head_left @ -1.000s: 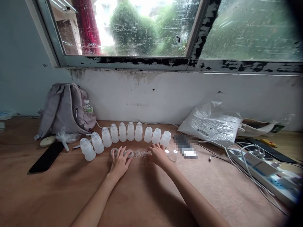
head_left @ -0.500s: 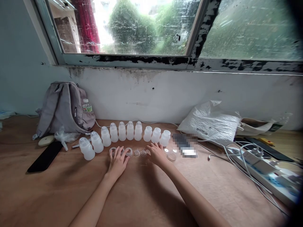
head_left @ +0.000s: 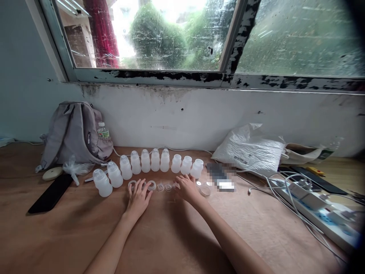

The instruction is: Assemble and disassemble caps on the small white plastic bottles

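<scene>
Several small translucent white bottles [head_left: 155, 160] stand in a curved row on the brown table [head_left: 71, 228]. In front of them lie white rings [head_left: 151, 185] and small clear nipples [head_left: 160, 187]. My left hand [head_left: 138, 198] rests flat on the table, fingers spread, fingertips touching the rings. My right hand [head_left: 186, 187] lies flat beside the clear nipples, just in front of the rightmost bottles [head_left: 196, 168]. More small clear parts [head_left: 204, 190] lie to its right. Neither hand holds anything.
A grey backpack [head_left: 74, 135] with a water bottle [head_left: 102, 131] leans on the wall at left, beside a black phone [head_left: 50, 193] and a round pad [head_left: 52, 173]. At right lie a white plastic bag [head_left: 251, 150], cables and a power strip [head_left: 319, 213].
Both hands stay flat by the rings and nipples. The view has drifted slightly, so everything sits a little further left in the picture.
</scene>
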A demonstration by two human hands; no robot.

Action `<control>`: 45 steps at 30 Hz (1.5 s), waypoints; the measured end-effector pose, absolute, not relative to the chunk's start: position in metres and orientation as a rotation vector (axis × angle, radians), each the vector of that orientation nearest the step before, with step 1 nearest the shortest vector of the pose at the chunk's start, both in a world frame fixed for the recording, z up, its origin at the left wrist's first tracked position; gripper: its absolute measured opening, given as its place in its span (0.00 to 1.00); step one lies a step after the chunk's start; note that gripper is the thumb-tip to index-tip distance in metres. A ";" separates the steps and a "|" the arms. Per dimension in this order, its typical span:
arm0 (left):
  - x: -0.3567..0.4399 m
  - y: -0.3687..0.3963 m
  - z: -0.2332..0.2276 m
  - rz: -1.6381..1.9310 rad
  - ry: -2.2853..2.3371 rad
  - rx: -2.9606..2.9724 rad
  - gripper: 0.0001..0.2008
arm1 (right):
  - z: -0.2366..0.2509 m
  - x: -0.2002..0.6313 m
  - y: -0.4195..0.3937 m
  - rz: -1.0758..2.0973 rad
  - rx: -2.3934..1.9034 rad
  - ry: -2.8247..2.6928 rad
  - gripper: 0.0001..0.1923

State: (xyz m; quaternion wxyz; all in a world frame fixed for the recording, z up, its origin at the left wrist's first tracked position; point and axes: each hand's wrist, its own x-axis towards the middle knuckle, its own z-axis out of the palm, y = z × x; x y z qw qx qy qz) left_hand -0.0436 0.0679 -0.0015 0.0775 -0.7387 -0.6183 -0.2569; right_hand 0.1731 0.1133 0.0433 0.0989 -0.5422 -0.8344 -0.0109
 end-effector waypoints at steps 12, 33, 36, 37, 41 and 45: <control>-0.045 0.068 -0.002 -0.731 -1.851 -2.218 0.15 | 0.047 0.174 0.112 0.007 -1.638 -2.489 0.07; -0.044 0.068 -0.003 -0.757 -1.807 -2.241 0.13 | 0.068 0.168 0.131 -0.111 -1.403 -2.159 0.12; -0.044 0.068 -0.003 -0.776 -1.813 -2.236 0.14 | 0.086 0.152 0.151 -0.240 -1.335 -2.127 0.19; -0.044 0.069 -0.002 -0.789 -1.811 -2.232 0.14 | 0.091 0.146 0.160 -0.293 -1.351 -2.132 0.21; -0.045 0.069 0.001 -0.871 -1.768 -2.207 0.13 | 0.101 0.131 0.189 -0.360 -1.437 -2.184 0.22; -0.045 0.069 0.009 -1.006 -1.678 -2.179 0.12 | 0.098 0.132 0.193 -0.184 -1.342 -2.215 0.15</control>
